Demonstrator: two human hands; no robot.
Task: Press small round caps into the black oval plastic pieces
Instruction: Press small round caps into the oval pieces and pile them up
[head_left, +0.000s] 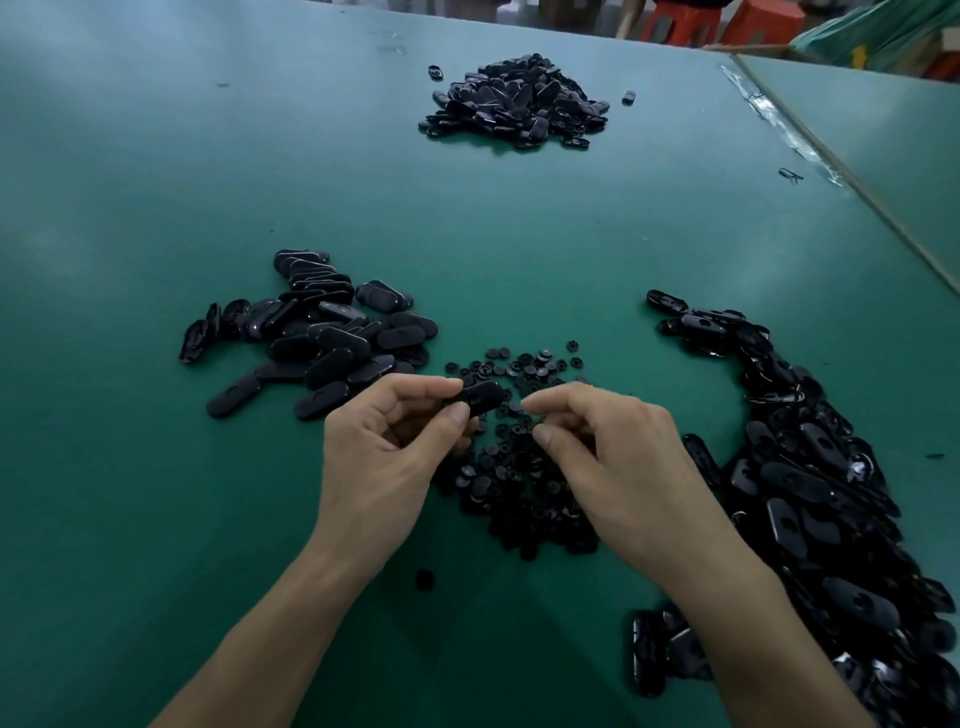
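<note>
Pinching oval piece (480, 397), left hand (384, 457)

Oval pieces (332, 332) black plastic, mostly matt; right heap (810, 467) glossier. Table (156, 467) green, matt, smooth.

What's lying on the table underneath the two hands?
A heap of small round black caps on the green table. The left hand and right hand cover part of it, so its full spread is hidden.

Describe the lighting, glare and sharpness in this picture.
Head view: soft light puts a pale sheen on the green table; the far pile looks slightly soft; the cap pile and the oval piece in the left hand lose detail in blackness.
</note>
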